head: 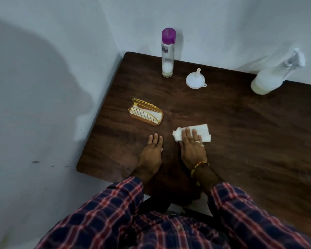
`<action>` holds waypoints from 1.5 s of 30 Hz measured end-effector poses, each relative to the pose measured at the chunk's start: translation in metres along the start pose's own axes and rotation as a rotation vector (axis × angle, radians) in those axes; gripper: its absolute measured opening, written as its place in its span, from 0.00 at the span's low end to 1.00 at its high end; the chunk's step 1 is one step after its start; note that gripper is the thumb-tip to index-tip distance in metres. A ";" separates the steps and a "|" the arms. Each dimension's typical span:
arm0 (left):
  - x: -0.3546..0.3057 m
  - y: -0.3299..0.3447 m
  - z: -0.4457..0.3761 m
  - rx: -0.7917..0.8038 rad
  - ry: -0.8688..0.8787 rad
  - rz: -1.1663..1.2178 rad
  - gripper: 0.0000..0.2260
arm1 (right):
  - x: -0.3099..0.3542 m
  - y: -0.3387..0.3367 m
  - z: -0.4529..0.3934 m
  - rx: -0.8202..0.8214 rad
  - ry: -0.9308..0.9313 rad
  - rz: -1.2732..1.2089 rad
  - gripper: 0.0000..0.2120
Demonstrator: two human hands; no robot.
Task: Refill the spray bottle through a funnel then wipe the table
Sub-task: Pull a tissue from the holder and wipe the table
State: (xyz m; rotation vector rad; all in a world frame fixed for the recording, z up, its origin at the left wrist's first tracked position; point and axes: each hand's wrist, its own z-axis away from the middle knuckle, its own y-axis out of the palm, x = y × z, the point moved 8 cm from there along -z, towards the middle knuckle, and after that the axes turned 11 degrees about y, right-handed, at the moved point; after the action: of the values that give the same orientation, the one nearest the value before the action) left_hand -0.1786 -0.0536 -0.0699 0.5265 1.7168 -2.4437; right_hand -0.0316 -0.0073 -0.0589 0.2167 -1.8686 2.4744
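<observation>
My right hand point(191, 146) lies flat on a white paper tissue point(203, 131), pressing it onto the dark wooden table point(241, 141) near the front. My left hand point(152, 151) rests flat on the table beside it, fingers together, holding nothing. A clear spray bottle point(269, 78) with milky liquid stands at the back right, its trigger head fitted. A white funnel point(195, 79) sits upside down at the back middle. A tall clear bottle point(167, 53) with a purple cap stands by the wall, a little white liquid at its bottom.
A gold wire tissue holder point(145, 113) with white tissues sits left of centre. White walls bound the table at the back and left. The table's left edge point(97, 114) drops to the floor. My plaid sleeves fill the bottom of the view.
</observation>
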 end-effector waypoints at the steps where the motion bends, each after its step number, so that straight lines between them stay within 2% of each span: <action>1: 0.000 0.001 0.000 0.000 0.003 0.009 0.24 | 0.008 0.004 0.000 0.029 -0.024 0.018 0.26; 7: 0.004 0.008 0.007 -0.003 0.035 0.022 0.27 | 0.021 0.028 0.076 0.115 -0.234 0.134 0.27; 9: 0.003 0.010 0.013 -0.024 0.028 0.012 0.25 | 0.002 0.029 0.084 0.118 -0.175 0.122 0.27; 12: 0.002 0.015 0.017 -0.011 0.041 -0.001 0.24 | -0.020 0.021 0.055 0.039 0.052 0.076 0.27; 14: 0.003 0.016 0.019 -0.010 0.042 -0.012 0.24 | -0.013 0.016 0.047 0.017 0.076 0.042 0.27; 18: -0.004 0.012 0.025 -0.013 0.040 0.020 0.23 | 0.023 0.042 0.106 0.038 -0.206 0.049 0.27; 20: -0.011 0.012 0.032 -0.011 0.056 0.017 0.23 | 0.013 0.052 0.141 0.069 -0.245 0.074 0.28; 22: -0.020 0.015 0.042 -0.016 0.083 0.031 0.23 | -0.011 0.055 0.149 0.043 -0.182 0.089 0.28; 26: -0.037 0.026 0.052 -0.005 0.132 0.032 0.23 | -0.041 0.039 0.123 0.018 0.129 -0.014 0.28; 28: -0.047 0.030 0.052 -0.003 0.168 0.030 0.23 | -0.025 0.040 0.129 0.018 0.077 -0.030 0.28; 31: -0.062 0.033 0.047 0.019 0.241 0.021 0.23 | -0.013 0.059 0.166 0.056 -0.122 0.031 0.28; 33: -0.067 0.033 0.044 0.014 0.267 0.017 0.23 | -0.032 0.060 0.179 0.052 -0.106 0.030 0.28; 37: -0.073 0.036 0.039 0.024 0.254 -0.004 0.22 | -0.085 0.046 0.159 0.026 0.245 -0.084 0.28; 39: -0.075 0.036 0.036 0.025 0.236 -0.014 0.23 | -0.086 0.039 0.143 0.027 0.306 -0.102 0.29; 43: -0.083 0.030 0.028 0.007 0.219 -0.003 0.23 | -0.053 0.050 0.161 0.060 0.052 0.001 0.31; 45: -0.085 0.026 0.022 0.004 0.203 0.016 0.22 | -0.058 0.054 0.180 0.083 -0.021 0.026 0.30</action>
State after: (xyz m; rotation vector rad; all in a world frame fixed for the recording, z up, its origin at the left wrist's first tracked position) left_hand -0.0966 -0.0923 -0.0571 0.8114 1.7721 -2.4567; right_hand 0.0365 -0.1916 -0.0701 0.2226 -1.7892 2.5797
